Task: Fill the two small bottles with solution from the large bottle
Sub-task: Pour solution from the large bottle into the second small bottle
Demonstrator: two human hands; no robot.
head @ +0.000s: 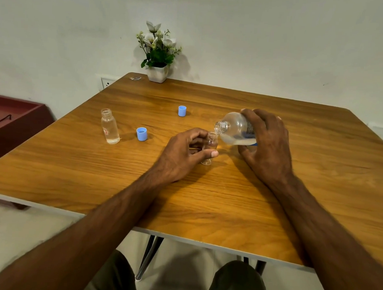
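My right hand [267, 143] grips the large clear bottle [236, 129], tipped on its side with its open neck pointing left and liquid pooled along its lower side. Its mouth sits just over the mouth of a small clear bottle [210, 143], which stands upright on the wooden table [75, 172]. My left hand [185, 153] holds that small bottle between thumb and fingers. A second small bottle [109, 126], uncapped and holding clear liquid, stands upright at the left. Two blue caps lie loose: one [141, 134] near the left bottle, one [182, 111] farther back.
A white pot of artificial flowers [158, 55] stands at the table's far edge against the wall. A small shiny scrap [135, 78] lies at the back left corner. A dark red piece of furniture [14, 119] sits left of the table.
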